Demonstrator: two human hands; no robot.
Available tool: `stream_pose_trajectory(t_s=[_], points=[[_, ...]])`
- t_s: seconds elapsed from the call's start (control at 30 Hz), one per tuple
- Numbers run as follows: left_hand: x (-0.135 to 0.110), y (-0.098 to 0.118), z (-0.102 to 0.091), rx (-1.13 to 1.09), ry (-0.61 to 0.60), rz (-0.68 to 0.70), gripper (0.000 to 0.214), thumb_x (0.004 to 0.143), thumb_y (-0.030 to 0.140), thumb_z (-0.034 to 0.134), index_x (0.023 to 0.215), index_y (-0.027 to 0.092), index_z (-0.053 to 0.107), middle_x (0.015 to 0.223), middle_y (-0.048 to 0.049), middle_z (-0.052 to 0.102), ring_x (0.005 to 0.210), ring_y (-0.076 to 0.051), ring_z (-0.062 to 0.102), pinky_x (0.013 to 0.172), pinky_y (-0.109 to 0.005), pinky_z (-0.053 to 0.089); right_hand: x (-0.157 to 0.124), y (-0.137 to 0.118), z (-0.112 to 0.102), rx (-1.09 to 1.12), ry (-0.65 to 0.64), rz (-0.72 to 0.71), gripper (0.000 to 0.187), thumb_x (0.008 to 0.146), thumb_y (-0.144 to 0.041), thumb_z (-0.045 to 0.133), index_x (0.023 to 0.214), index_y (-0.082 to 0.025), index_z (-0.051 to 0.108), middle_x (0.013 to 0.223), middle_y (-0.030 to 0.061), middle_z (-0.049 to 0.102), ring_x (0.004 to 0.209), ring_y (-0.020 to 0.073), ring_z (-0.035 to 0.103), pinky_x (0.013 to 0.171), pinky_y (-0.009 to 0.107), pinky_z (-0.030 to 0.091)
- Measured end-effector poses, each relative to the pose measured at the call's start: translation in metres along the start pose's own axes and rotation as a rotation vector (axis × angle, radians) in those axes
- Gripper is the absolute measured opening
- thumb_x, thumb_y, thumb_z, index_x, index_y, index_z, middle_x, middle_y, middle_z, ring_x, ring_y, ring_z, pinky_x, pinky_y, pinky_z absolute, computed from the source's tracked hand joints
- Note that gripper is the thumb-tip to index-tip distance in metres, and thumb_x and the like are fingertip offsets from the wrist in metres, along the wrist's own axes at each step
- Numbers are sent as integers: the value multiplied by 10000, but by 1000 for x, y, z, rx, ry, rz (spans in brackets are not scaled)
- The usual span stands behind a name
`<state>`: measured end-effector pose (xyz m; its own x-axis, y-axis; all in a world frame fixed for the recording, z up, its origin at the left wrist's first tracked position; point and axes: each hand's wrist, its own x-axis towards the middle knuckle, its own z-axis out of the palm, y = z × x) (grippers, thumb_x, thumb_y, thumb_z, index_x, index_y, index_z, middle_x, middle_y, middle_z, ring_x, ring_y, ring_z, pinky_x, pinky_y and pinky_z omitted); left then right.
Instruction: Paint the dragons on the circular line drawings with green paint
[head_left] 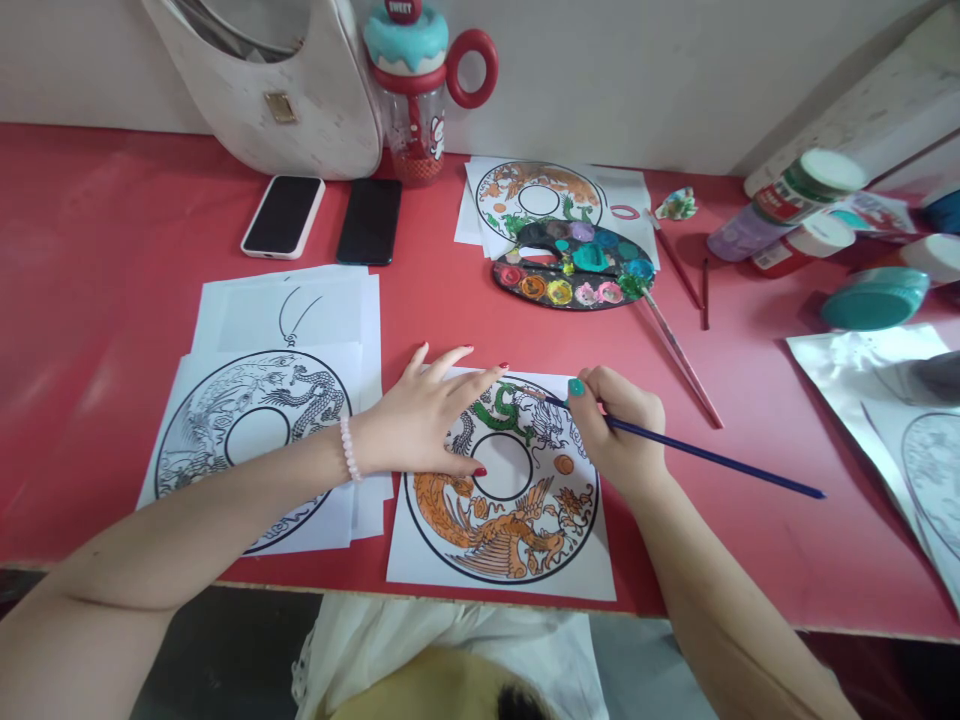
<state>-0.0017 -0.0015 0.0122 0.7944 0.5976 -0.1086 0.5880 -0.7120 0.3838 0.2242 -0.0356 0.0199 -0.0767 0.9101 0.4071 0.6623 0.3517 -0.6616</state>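
My left hand (427, 412) lies flat with fingers spread on the left part of a colouring sheet (502, 485) with a round dragon and phoenix design, partly painted orange and green. My right hand (619, 425) is closed on a thin blue paintbrush (705, 455), whose tip touches the green dragon near the top of the circle. The brush handle points right over the red table (112, 250). A dark palette (574, 265) with several paint colours lies beyond the sheet.
A stack of uncoloured sheets (259, 405) lies at left. Two phones (283, 215) (369, 220), a white bag (300, 90) and a bottle (412, 90) stand at the back. Paint jars (795, 195) lie at right, spare brushes (679, 350) near the palette, and a finished sheet (540, 195) behind it.
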Motion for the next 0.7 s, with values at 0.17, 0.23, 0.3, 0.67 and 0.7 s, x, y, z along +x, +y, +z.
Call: stream_pose_trajectory(t_s=[0.17, 0.23, 0.3, 0.67, 0.7], points=[[0, -1, 1, 0, 3, 2, 1078, 723, 609, 678, 1499, 210, 44, 1489, -164, 330, 1417, -368, 112, 1063, -683, 68, -1, -1, -1, 3, -12, -17, 339, 851, -173, 462, 573, -212, 271, 487, -56, 302, 459, 79, 269, 467, 248, 252], [0, -1, 1, 4, 1, 1, 1083, 722, 623, 674, 1498, 210, 42, 1492, -164, 326, 1419, -362, 107, 1066, -679, 64, -1, -1, -2, 6, 13, 8, 359, 860, -180, 461, 566, -211, 258, 479, -58, 289, 455, 78, 258, 464, 251, 239], [0, -1, 1, 8, -2, -1, 1086, 722, 634, 670, 1498, 211, 39, 1494, -165, 322, 1420, -359, 108, 1071, -673, 60, -2, -1, -3, 9, 24, 32, 373, 869, -187, 455, 560, -210, 248, 472, -57, 287, 453, 77, 253, 460, 254, 228], [-1, -2, 1, 3, 8, 8, 1059, 727, 647, 651, 1497, 202, 75, 1491, -160, 327, 1416, -369, 115, 1073, -675, 65, -2, -1, -5, 65, -64, 47, 348, 837, -159, 451, 551, -212, 259, 459, -52, 323, 446, 76, 283, 444, 238, 239], [-1, -2, 2, 3, 9, 8, 1057, 725, 647, 653, 1495, 203, 81, 1493, -159, 324, 1417, -368, 117, 1072, -677, 68, -2, 0, -5, 69, -54, 54, 345, 837, -161, 453, 551, -211, 266, 459, -53, 325, 445, 75, 284, 444, 238, 239]])
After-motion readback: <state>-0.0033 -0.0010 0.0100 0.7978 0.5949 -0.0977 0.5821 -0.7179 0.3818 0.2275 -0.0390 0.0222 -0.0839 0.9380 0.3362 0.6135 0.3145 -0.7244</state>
